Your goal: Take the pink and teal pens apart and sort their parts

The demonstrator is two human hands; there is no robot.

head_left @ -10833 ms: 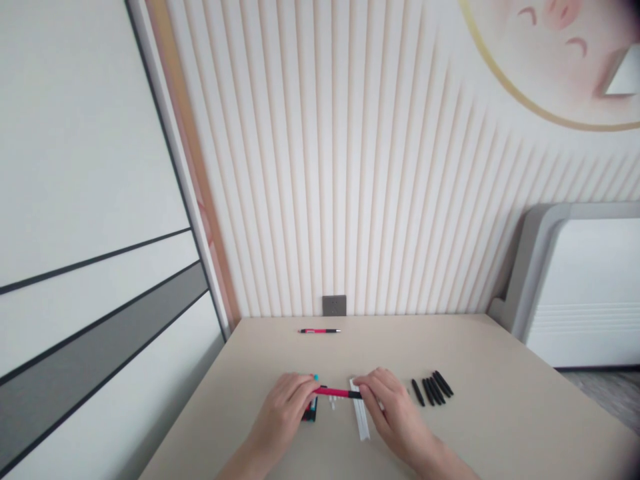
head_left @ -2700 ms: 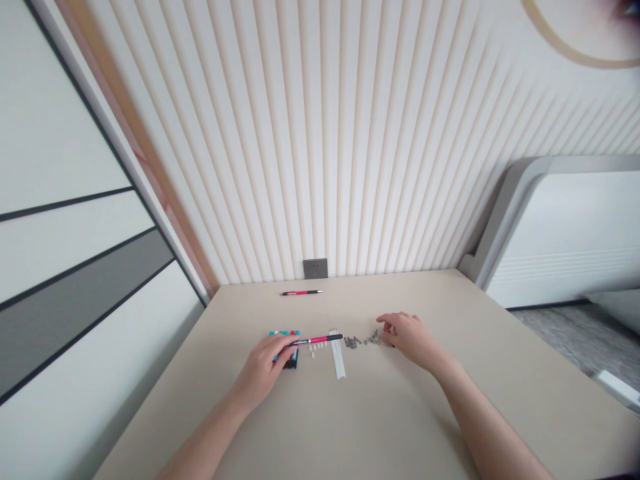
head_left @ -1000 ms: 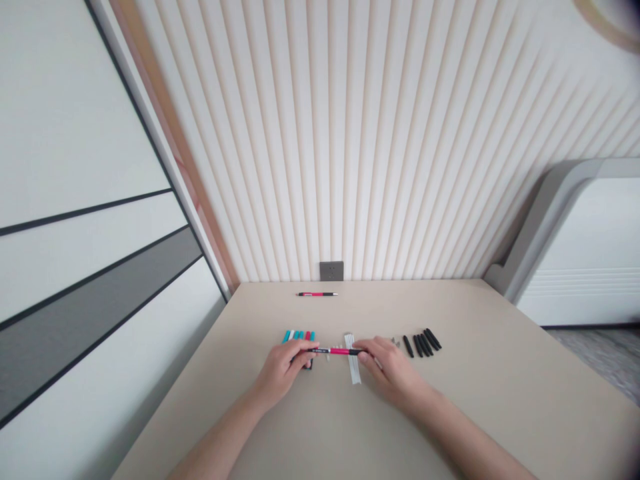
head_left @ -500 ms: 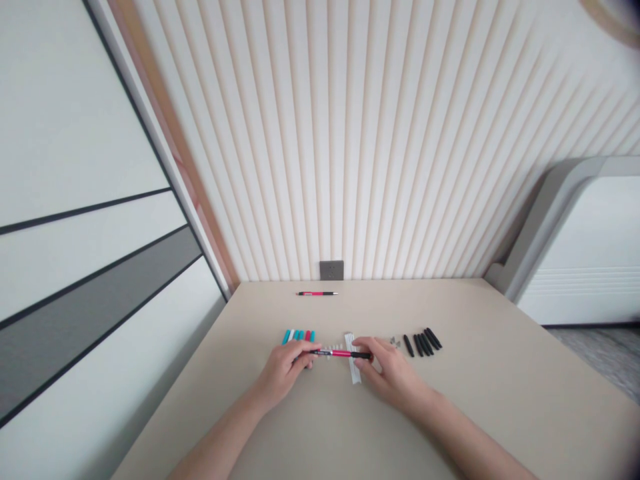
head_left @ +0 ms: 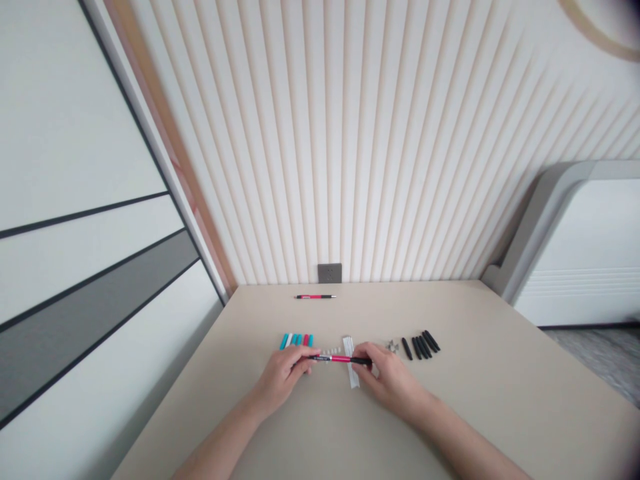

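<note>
Head view, looking down the surface: a pink-and-black pen lies level between the two hands, its pink barrel toward the left and its black end toward the right. The left hand pinches the pink end between thumb and curled fingers, hiding that tip, while the right hand pinches the black end with its fingertips. Neither hand is spread, and they meet only through the pen. Whether it is being twisted or pulled apart cannot be told.

The main change is on the right: a few seconds ago that hand was off beside the small grey metal parts, and now it has come in to the pen. What was a one-handed hold has become a two-handed one.

The pen crosses just above a white ribbed strip, though it is hard to tell if they touch. Tiny white pieces sit just left of the strip, and beyond them stands a row of short teal and red sticks. To the right, past the grey parts, lie black tubes side by side. A second pink pen lies well apart near the far edge of the surface — just below a grey wall socket.
</note>
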